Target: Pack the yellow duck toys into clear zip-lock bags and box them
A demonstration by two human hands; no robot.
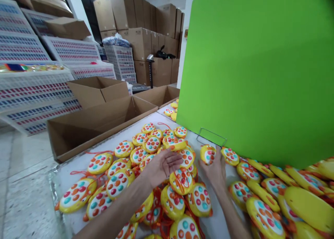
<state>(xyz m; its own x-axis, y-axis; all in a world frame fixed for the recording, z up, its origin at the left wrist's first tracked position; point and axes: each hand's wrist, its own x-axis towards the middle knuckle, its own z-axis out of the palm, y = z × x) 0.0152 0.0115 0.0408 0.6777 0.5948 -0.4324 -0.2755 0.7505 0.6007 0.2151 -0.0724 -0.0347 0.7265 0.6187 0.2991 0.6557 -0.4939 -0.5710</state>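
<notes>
My left hand [162,166] hovers at the right side of a pile of yellow duck-shaped toys, palm half turned up, fingers stretched out and holding nothing. Each toy has a white oval with coloured round bumps; one toy [173,142] lies just behind my fingertips. To the right, my right hand [216,167] closes thumb and fingers around another duck-shaped toy [208,154], its bumps facing me. A toy with a red cord [182,181] rests below my left fingers. Red cords also trail from other toys in the pile.
A tall green board [250,72] rises behind the white table [191,136], with a wire stand [211,136] at its foot. More toys [266,216] heap on the right. An open cardboard box [104,124] adjoins the left edge. White crates [39,89] and stacked cartons [142,40] stand beyond.
</notes>
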